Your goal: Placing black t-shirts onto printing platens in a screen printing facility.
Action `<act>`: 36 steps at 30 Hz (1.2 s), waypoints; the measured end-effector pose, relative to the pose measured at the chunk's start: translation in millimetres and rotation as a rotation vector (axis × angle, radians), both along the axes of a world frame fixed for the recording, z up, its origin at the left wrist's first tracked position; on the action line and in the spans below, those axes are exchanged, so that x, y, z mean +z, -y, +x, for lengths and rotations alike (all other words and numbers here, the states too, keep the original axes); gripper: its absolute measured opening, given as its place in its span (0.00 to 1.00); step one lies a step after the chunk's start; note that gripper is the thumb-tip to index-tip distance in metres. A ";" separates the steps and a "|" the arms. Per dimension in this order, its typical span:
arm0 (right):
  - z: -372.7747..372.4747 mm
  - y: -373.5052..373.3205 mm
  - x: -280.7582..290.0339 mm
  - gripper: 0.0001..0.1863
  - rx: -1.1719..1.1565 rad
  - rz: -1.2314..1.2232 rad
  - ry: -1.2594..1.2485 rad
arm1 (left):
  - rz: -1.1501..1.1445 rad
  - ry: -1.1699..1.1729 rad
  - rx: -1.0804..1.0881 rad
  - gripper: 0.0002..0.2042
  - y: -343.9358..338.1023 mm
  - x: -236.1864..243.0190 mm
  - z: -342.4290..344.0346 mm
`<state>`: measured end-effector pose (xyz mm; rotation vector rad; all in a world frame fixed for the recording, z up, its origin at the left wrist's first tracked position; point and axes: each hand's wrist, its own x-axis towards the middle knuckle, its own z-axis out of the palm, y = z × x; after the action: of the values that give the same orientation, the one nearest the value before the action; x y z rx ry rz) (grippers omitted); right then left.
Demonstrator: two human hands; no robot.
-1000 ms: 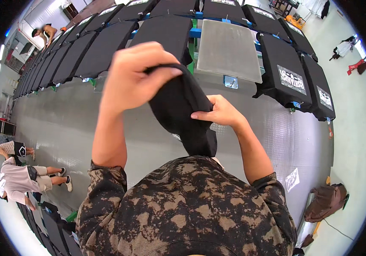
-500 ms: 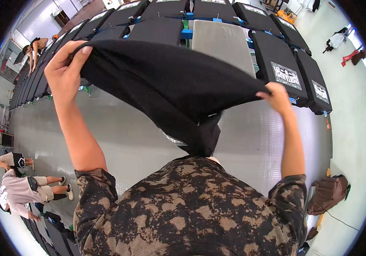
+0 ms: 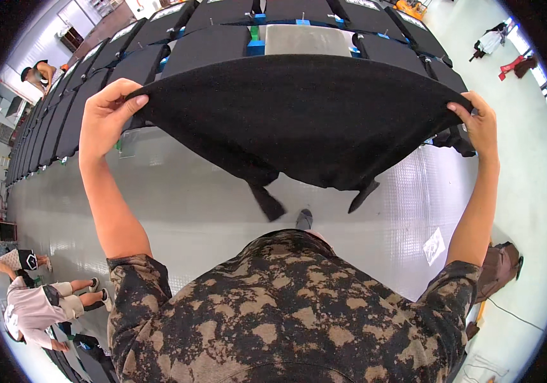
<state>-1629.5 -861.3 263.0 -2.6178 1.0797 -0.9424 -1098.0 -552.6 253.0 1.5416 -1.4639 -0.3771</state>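
Note:
A black T-shirt [image 3: 305,115] is stretched wide between my hands, its edge pulled into a long curve and two sleeve-like ends hanging below. My left hand [image 3: 106,118] pinches the left corner between thumb and fingers. The right corner is gripped the same way by my right hand [image 3: 479,124]. Just beyond the shirt lies a bare grey board [image 3: 308,41], partly hidden by the cloth.
Rows of boards covered in black shirts [image 3: 213,48] run ahead and to the left. On the floor at right lie a white patterned sheet [image 3: 435,247] and a brown bundle [image 3: 500,271]. People [image 3: 40,309] stand at lower left; another person [image 3: 44,73] bends over the far-left row.
My right hand has moved right and slightly up, drawing the shirt out wide and level. My left hand has dropped a little. More of the bare board is now covered from sight.

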 end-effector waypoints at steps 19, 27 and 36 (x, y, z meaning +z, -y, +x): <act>-31.7 61.4 -334.1 0.10 0.080 -0.007 -0.404 | 0.733 0.086 -0.037 0.13 119.2 -330.6 -25.3; 29.9 198.9 -375.7 0.12 -0.097 0.899 0.083 | 0.779 -0.384 0.259 0.16 225.0 -323.3 6.5; 48.6 217.7 -381.7 0.13 -0.162 0.954 -0.100 | 0.898 -0.341 0.386 0.12 259.7 -346.7 5.5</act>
<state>-1580.9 -1079.0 -118.6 -1.8078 1.3354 -0.1925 -1092.5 -812.4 -93.7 2.2549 -0.7036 -1.0971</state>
